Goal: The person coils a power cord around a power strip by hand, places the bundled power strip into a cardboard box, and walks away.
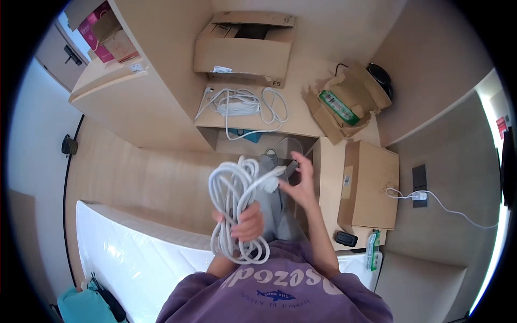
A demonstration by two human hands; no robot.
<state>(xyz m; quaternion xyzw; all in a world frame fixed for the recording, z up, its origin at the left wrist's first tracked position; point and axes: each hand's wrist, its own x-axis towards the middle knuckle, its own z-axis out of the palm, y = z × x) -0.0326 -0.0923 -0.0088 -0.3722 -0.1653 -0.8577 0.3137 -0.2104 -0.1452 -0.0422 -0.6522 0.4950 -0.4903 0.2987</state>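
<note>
My left hand (247, 222) is closed around a thick bundle of white cable (235, 188), coiled in several loops in front of my body. One end of the white cable, with a pale plug-like piece (271, 184), points toward my right hand (302, 182). That hand is held just beside this end with thumb and fingers apart; I see no clear grip on it. A second coil of white cable (237, 102) lies on the desk ahead, a loop hanging over the front edge.
A cardboard box (242, 56) stands at the back of the desk (299, 116). An opened carton (350, 99) holds a green package. Another box (374, 185), a small black object (346, 238) and a wall plug (418, 196) are right. A plastic-wrapped mattress (134, 242) lies left.
</note>
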